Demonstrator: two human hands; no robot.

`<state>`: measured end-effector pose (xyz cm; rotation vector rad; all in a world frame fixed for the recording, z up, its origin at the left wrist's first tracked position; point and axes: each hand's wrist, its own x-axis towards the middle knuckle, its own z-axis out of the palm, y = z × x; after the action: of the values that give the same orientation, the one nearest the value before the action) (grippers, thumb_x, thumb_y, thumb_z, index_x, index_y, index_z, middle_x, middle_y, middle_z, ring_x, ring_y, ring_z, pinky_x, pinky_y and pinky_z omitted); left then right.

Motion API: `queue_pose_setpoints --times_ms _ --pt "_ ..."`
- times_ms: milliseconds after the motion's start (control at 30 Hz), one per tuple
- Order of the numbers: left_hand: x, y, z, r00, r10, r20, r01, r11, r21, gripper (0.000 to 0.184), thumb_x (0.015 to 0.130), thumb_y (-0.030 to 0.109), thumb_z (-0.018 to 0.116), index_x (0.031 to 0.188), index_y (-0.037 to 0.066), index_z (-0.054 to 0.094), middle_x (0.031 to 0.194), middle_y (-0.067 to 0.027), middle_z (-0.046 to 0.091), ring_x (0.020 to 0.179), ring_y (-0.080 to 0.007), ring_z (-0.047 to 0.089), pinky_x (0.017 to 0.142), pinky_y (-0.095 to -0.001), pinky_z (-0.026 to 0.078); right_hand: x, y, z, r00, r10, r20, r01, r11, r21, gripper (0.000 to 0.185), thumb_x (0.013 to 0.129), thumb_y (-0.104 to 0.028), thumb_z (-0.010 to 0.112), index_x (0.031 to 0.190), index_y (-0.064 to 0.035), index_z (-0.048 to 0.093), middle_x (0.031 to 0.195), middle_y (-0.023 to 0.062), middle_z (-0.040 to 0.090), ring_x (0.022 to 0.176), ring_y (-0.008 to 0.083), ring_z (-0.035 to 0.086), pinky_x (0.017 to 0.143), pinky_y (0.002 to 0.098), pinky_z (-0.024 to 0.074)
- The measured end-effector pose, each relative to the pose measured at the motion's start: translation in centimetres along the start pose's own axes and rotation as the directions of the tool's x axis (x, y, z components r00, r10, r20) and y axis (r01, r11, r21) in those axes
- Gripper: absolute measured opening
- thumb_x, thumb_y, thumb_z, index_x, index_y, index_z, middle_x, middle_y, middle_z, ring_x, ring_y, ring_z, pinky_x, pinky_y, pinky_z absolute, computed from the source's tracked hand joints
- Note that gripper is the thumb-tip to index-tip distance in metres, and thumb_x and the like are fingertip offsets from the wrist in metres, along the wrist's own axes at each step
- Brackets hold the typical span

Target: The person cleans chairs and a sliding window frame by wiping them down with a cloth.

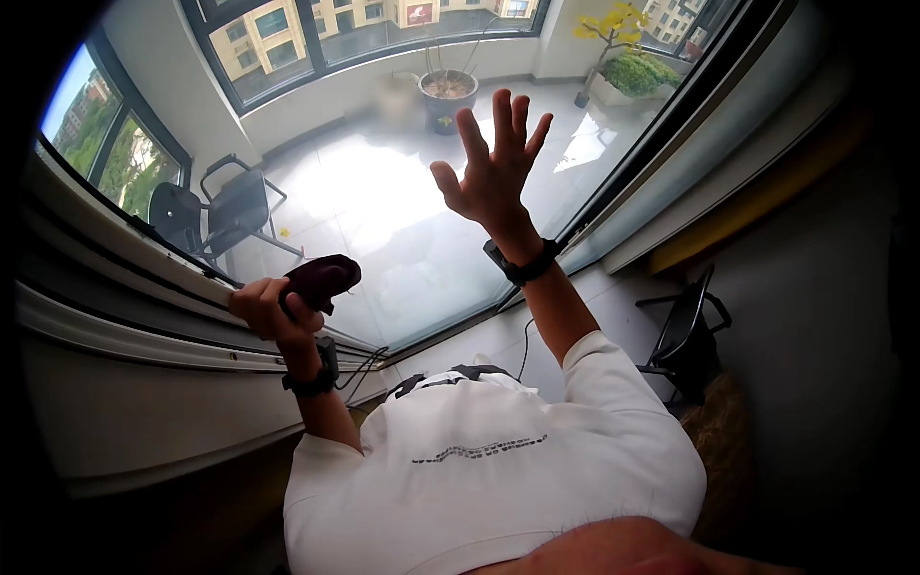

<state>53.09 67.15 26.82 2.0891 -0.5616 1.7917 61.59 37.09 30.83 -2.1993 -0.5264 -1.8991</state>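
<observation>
My left hand is closed around a dark maroon bunched cloth, beside the left frame of a sliding glass door. The cloth's folds stick out past my fingers toward the glass. In front of the pane, my right hand is raised with its fingers spread, holding nothing. Whether its palm touches the glass, I cannot tell. Each wrist wears a black strap with a small device.
Through the glass are two black chairs at left, a potted plant by the windows and a yellow-leaved tree. Another black chair stands to my right on this side. Cables hang near the door's lower left.
</observation>
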Motion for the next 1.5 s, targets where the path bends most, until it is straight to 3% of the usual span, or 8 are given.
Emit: queue_pose_setpoints --times_ms 233,867,1100,1167,1233,1333,1433,1500 --pt "0.0 -0.8 -0.4 0.999 0.033 -0.020 -0.033 0.999 0.000 0.030 0.096 0.030 0.046 0.080 0.006 0.057 0.074 -0.0075 0.055 0.070 -0.0258 0.052 0.070 -0.0397 0.038 0.2 -3.1 0.1 0.995 0.102 0.009 -0.103 0.991 0.089 0.065 0.095 -0.045 0.043 0.153 -0.0208 0.027 0.159 0.0239 0.013 0.149 0.0385 0.004 0.106 0.0734 0.0021" --pt "-1.2 -2.0 -2.3 0.988 0.027 0.155 -0.042 0.995 0.096 0.037 0.102 0.033 0.040 0.083 0.006 0.055 0.081 -0.0084 0.057 0.077 -0.0270 0.053 0.076 -0.0418 0.040 -0.5 -7.5 -0.3 0.972 0.208 0.114 -0.234 0.914 0.331 0.077 0.092 -0.049 0.053 0.155 -0.0170 0.021 0.154 0.0373 0.004 0.146 0.0494 0.004 0.110 0.0662 0.0099" --pt "-1.6 -0.3 -1.0 0.985 -0.170 0.038 0.169 0.985 0.013 0.034 0.100 0.029 0.044 0.077 0.005 0.049 0.072 -0.0085 0.052 0.071 -0.0257 0.050 0.071 -0.0390 0.041 -3.4 -9.0 -4.8 0.891 -0.063 0.450 -0.161 0.882 0.443 0.070 0.089 -0.041 0.062 0.148 -0.0168 0.033 0.157 0.0260 0.015 0.148 0.0393 0.012 0.115 0.0557 0.0211" --pt "-1.3 3.3 -0.3 0.943 -0.308 -0.125 0.262 0.919 -0.294 0.032 0.103 0.030 0.042 0.082 0.006 0.045 0.077 -0.0074 0.048 0.074 -0.0223 0.048 0.074 -0.0374 0.044 -5.6 -9.3 -6.0 0.856 -0.238 0.459 -0.129 0.761 0.636 0.067 0.088 -0.042 0.064 0.144 -0.0165 0.037 0.153 0.0184 0.027 0.145 0.0310 0.024 0.115 0.0496 0.0264" --pt "1.5 7.8 1.1 0.946 -0.283 -0.160 0.206 0.901 -0.382 0.031 0.103 0.032 0.041 0.085 0.006 0.043 0.080 -0.0068 0.047 0.077 -0.0217 0.048 0.075 -0.0382 0.045 -6.6 -9.1 -6.9 0.833 -0.286 0.475 -0.173 0.680 0.713 0.056 0.088 -0.036 0.065 0.134 -0.0103 0.047 0.120 0.0126 0.056 0.110 0.0254 0.058 0.100 0.0430 0.0465" --pt "3.0 12.2 2.1 0.994 -0.105 -0.033 0.070 0.830 -0.553 0.027 0.098 0.038 0.054 0.095 0.014 0.042 0.096 -0.0044 0.045 0.091 -0.0222 0.047 0.078 -0.0376 0.045 -6.0 -7.0 -7.7 0.864 -0.197 0.463 -0.291 0.555 0.779 0.052 0.075 -0.020 0.077 0.119 -0.0057 0.051 0.060 0.0038 0.052 0.049 0.0237 0.054 0.055 0.0357 0.0486" --pt "4.0 13.9 3.2 0.947 0.275 0.167 -0.132 0.806 -0.577 0.031 0.086 0.026 0.074 0.105 0.020 0.051 0.107 -0.0041 0.045 0.100 -0.0239 0.046 0.086 -0.0399 0.043 -2.9 -3.6 -9.1 0.921 -0.025 0.388 -0.372 0.233 0.898 0.041 0.066 -0.020 0.082 0.094 -0.0034 0.057 0.063 0.0062 0.058 0.051 0.0231 0.058 0.052 0.0340 0.0488" --pt "5.7 14.4 3.6 0.906 0.357 0.226 -0.157 0.781 -0.604 0.039 0.080 0.016 0.077 0.111 0.021 0.056 0.111 -0.0036 0.047 0.106 -0.0253 0.048 0.091 -0.0418 0.043 -1.8 -2.0 -10.5 0.878 0.055 0.475 -0.468 0.306 0.829 0.055 0.065 -0.023 0.084 0.112 -0.0023 0.063 0.077 0.0070 0.069 0.065 0.0214 0.069 0.063 0.0295 0.0555"
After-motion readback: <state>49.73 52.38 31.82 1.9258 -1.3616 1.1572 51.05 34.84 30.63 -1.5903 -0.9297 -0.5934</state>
